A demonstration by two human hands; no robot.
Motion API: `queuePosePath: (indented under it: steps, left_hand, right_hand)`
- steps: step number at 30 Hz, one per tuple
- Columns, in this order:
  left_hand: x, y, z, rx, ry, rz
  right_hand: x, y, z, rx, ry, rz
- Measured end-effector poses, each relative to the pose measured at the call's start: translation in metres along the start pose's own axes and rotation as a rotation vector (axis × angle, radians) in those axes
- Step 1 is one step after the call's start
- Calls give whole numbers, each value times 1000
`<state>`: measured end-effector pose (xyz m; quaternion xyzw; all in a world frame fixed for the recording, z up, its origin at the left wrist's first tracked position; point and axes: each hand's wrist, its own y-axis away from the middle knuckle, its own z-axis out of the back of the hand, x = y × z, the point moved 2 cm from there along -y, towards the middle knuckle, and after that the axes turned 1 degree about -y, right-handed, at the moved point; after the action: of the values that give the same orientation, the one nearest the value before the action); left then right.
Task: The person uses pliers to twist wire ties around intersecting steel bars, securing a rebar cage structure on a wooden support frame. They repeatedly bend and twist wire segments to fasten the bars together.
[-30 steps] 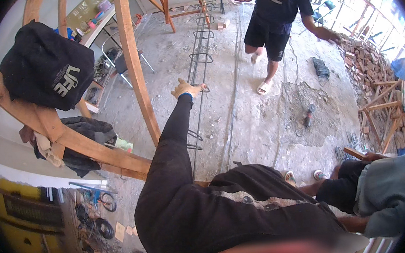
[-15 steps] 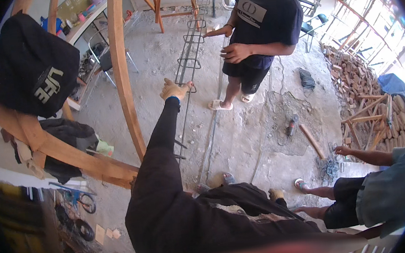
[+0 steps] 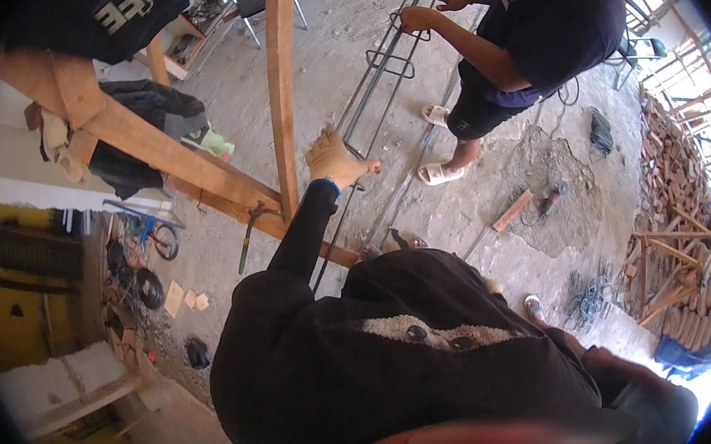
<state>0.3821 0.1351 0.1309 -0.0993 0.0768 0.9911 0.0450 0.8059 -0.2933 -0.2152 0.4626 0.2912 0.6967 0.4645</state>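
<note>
A long rebar cage (image 3: 389, 60), made of thin steel bars with square stirrups, runs from the far middle toward my body. My left hand (image 3: 337, 160), in a tan work glove, is closed on the bars at its near part, thumb pointing right. Only a small piece of my right hand (image 3: 493, 286), also gloved, shows past the dark shirt. Its fingers are hidden. Across the cage a co-worker in a dark shirt (image 3: 562, 26) bends over it, one hand (image 3: 417, 19) at a stirrup and the other just above the bars.
A wooden post (image 3: 283, 93) and slanted beam (image 3: 155, 159) stand to my left, with a hammer (image 3: 251, 231) hanging there. On the rough floor lie a power tool (image 3: 551, 199), a wood piece (image 3: 513, 210) and tangled wire (image 3: 589, 299). Another person (image 3: 641, 391) is at lower right, near stacked bricks (image 3: 670, 165).
The view has shifted and turned. My left hand has closed around the bars. The co-worker has leaned down and brought both hands to the cage. The person at right has moved lower in view.
</note>
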Motion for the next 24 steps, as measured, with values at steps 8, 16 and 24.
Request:
queuePosePath:
  steps: [8, 16, 24]
  left_hand:
    - [-29, -26, 7, -18, -2, 178]
    - [-54, -56, 3, -97, -3, 221]
    - [-18, -10, 13, -25, -18, 154]
  right_hand:
    - [106, 0, 29, -105, -470, -104]
    - [47, -26, 0, -9, -112, 96]
    - [-44, -44, -29, -69, 654, 285]
